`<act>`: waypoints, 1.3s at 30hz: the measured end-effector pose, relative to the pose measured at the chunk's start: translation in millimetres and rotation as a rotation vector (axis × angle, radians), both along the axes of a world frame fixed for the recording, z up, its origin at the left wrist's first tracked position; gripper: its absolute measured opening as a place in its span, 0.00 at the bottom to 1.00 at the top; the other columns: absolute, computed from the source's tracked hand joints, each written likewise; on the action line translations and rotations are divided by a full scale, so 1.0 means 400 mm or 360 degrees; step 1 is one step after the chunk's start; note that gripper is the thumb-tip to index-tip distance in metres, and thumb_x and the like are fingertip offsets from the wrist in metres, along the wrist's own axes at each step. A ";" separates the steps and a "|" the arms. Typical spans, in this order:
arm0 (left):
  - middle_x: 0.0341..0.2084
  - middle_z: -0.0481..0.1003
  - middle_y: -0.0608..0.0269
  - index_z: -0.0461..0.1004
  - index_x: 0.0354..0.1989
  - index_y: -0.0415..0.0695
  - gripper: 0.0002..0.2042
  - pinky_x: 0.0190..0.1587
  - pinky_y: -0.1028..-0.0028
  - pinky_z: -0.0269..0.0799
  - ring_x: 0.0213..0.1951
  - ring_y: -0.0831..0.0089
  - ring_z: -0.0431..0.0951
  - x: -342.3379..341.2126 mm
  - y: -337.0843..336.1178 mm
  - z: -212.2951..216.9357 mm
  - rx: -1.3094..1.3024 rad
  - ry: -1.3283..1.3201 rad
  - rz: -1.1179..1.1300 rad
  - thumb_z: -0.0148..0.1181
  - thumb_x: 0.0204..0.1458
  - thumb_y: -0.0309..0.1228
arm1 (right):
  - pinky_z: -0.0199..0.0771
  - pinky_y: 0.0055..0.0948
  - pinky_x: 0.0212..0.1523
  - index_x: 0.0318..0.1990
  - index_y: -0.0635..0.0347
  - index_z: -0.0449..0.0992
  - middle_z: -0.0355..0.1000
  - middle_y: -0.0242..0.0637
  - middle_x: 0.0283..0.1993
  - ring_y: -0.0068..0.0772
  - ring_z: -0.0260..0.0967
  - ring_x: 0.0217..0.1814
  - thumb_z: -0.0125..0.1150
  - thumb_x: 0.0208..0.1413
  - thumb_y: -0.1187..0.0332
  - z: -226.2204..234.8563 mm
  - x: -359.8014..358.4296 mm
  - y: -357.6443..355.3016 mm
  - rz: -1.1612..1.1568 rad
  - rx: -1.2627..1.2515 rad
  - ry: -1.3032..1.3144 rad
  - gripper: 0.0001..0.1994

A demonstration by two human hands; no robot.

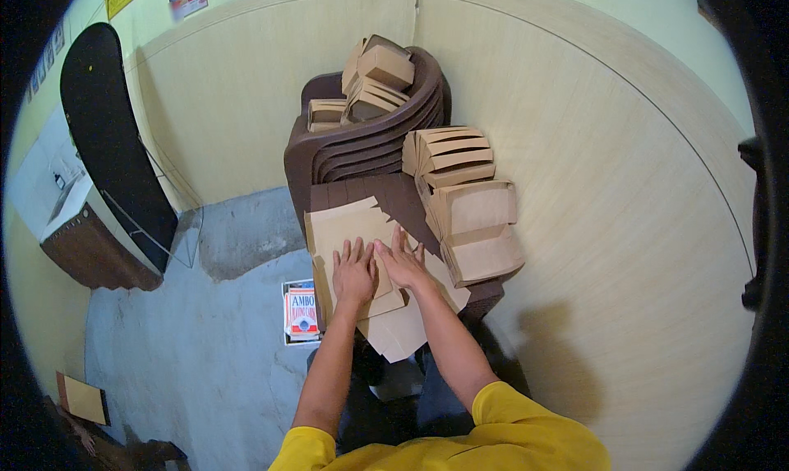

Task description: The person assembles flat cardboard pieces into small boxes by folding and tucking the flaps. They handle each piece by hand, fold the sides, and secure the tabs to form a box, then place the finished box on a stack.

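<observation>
Flat brown cardboard box blanks (386, 331) with notched flaps lie in front of me on a dark brown plastic chair seat (349, 193). My left hand (353, 272) rests flat on the cardboard, its fingers spread and pointing away from me. Just to its right, my right hand (403, 263) presses on the same sheet with fingers stretched out, its thumb side close to the left hand. Neither hand grips anything. At the right of the seat stand folded brown cardboard boxes (477, 257), one with its lid open, and behind it a nested row of boxes (452, 154).
More folded boxes (378, 85) sit on the stacked chairs' backs (370, 142). Left of the seat, on the blue floor (197, 331), is a white crate (288, 337) holding a printed carton. A black folded board (115, 134) leans by a washbasin (70, 200). A wall (592, 183) stands close at right.
</observation>
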State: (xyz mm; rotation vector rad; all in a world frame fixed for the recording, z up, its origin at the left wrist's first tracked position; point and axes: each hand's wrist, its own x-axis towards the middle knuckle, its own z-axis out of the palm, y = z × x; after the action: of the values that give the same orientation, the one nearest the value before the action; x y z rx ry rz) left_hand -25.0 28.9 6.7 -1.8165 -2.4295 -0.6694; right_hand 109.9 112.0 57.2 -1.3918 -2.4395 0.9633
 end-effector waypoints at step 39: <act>0.82 0.51 0.49 0.57 0.81 0.52 0.33 0.82 0.51 0.41 0.82 0.47 0.49 -0.051 0.105 -0.024 -0.0157 0.0055 -0.0039 0.47 0.69 0.46 | 0.30 0.61 0.82 0.79 0.52 0.61 0.55 0.37 0.85 0.51 0.42 0.88 0.33 0.72 0.30 -0.073 -0.011 0.028 0.0353 0.0288 0.0070 0.42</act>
State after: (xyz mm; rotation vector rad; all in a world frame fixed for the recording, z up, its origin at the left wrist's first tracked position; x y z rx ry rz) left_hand -45.4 71.1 -3.0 -1.8787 -2.4638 -0.5241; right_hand 105.3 123.2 28.0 -1.0491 -2.6127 0.7810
